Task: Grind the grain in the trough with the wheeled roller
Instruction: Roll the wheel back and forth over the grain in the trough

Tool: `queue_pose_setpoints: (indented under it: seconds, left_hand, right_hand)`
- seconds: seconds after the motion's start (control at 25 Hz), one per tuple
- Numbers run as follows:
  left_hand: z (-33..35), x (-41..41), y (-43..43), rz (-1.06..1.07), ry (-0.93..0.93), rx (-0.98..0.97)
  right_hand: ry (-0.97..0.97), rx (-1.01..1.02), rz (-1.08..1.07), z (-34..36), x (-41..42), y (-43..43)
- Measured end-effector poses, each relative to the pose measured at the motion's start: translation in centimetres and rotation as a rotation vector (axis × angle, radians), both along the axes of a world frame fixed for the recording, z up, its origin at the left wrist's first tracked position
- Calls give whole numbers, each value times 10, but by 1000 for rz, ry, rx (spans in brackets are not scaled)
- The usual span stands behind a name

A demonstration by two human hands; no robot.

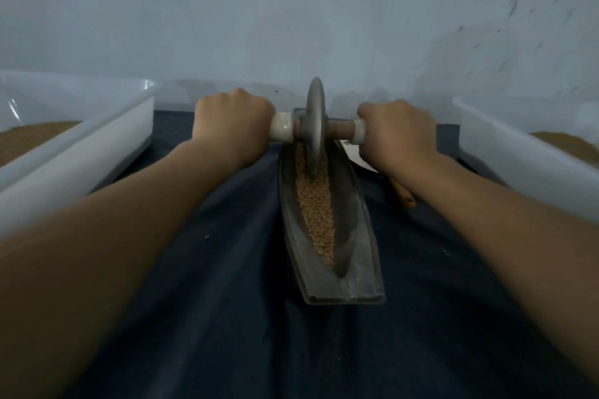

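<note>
Now, head view: grips the wheeled roller [312, 131] by its cross handle [342, 129], left hand [231, 121] and right hand [393, 129] fisted either side of the wheel [314, 100]. Sits on the grain [316, 204] at the far end of the trough [359, 249], long axis near-to-far; likely calls for a pull nearward.

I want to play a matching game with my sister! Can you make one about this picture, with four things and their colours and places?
Things:
1. wheel
2. grain
3. cloth
4. left tub

Descriptions:
A. dark blue, under the trough
B. white, at the left edge
C. grey, upright on the handle that the left hand and right hand grip
D. light brown, lying in the trough

Pairs: 1-C, 2-D, 3-A, 4-B.
</note>
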State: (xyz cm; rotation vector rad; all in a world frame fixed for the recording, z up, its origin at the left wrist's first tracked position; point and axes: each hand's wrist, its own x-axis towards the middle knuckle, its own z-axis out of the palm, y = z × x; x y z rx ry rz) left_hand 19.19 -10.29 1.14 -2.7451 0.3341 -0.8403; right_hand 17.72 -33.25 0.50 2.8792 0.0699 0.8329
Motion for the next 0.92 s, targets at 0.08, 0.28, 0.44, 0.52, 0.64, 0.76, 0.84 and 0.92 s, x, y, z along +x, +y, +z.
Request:
queue_pose_setpoints:
  seconds: [0.08, 0.28, 0.44, 0.52, 0.64, 0.76, 0.84, 0.92]
  left_hand:
    - [-1, -13, 5, -33, 62, -33]
    - [0, -86, 37, -230, -52, 97]
    - [-5, -77, 34, -180, -67, 130]
    - [-12, -43, 20, -124, -88, 65]
    - [-2, 3, 5, -30, 4, -23]
    - [0, -2, 5, -46, 93, -74]
    - [-11, -32, 17, -86, 55, -20]
    - [-9, -65, 28, -191, -67, 70]
  right_hand:
    - [10, -40, 36, 3, -15, -2]
    - [31, -121, 123, -3, -100, -22]
    - [46, -89, 82, -4, -102, -23]
    - [27, -82, 10, -6, -60, -11]
    - [49, -21, -47, 5, -2, 6]
    - [51, -79, -44, 13, -11, 7]
    - [72, -89, 39, 5, -44, 0]
    - [62, -98, 101, -3, -79, -13]
